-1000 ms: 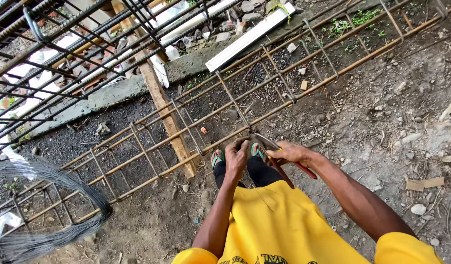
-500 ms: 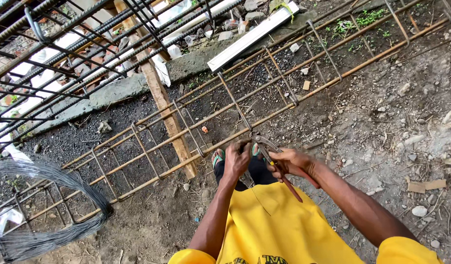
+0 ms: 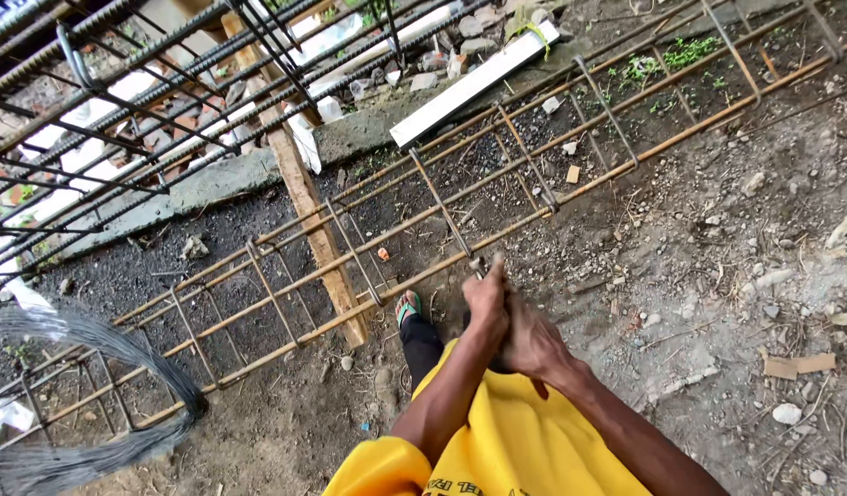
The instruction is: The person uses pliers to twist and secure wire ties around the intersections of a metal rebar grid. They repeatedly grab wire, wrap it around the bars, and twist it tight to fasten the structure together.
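Both my hands clench together, left hand (image 3: 487,308) ahead of right hand (image 3: 526,342), on pincers (image 3: 479,267) touching the rebar cage (image 3: 368,241), running left-to-right just ahead.

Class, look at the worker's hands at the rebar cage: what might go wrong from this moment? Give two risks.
1. Both hands, left and right, are bunched together at one joint of the rebar cage; a slip could pinch or cut fingers on the steel.
2. The foot wears only an open sandal right beside the bottom bar, and stones lie about, so toes look exposed.
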